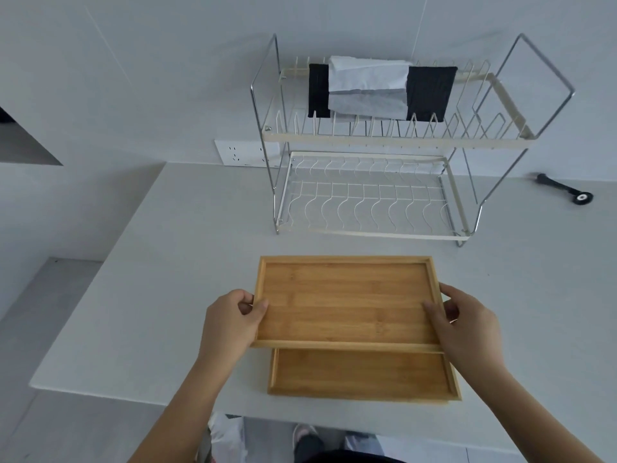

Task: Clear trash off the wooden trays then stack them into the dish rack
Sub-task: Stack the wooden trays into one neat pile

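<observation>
A bare wooden tray (345, 300) is held level above the counter, lifted over a second wooden tray (362, 372) that lies flat near the front edge. My left hand (230, 320) grips the upper tray's left rim, thumb on top. My right hand (467, 324) grips its right rim the same way. No trash shows on either tray. The two-tier wire dish rack (367, 208) stands behind the trays against the wall; its lower tier holds nothing.
Black and white cloths (380, 90) hang over the rack's upper tier. A black tool (564, 190) lies on the white counter (167, 279) at the far right. A wall socket (240, 153) sits left of the rack. A white bag (223, 436) shows below the counter's front edge.
</observation>
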